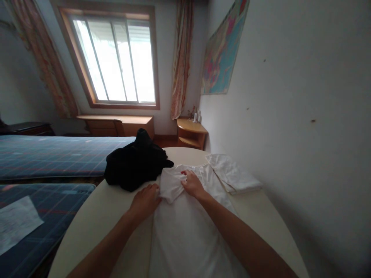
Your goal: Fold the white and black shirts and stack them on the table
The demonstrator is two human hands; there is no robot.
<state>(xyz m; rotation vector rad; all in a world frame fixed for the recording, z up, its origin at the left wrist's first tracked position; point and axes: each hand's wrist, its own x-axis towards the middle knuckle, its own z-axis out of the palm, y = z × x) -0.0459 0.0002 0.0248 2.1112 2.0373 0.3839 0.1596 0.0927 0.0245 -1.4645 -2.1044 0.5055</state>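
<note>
A white shirt (185, 235) lies flat along the round table, its lower part running toward me out of view. Its left sleeve (171, 185) is folded inward over the body of the garment. My left hand (146, 201) is at the outer edge of that sleeve, fingers bent and closed on the cloth. Over the upper part of the shirt, beside the sleeve, is my right hand (193, 184); its thumb and forefinger are apart with no cloth visible between them.
A black garment (136, 162) is heaped at the table's far left. White folded clothing (236, 175) lies on the right, near the wall. The cream table (95, 227) has a curved edge. Plaid mattresses (63, 154) stand to the left, one with a paper sheet (19, 222).
</note>
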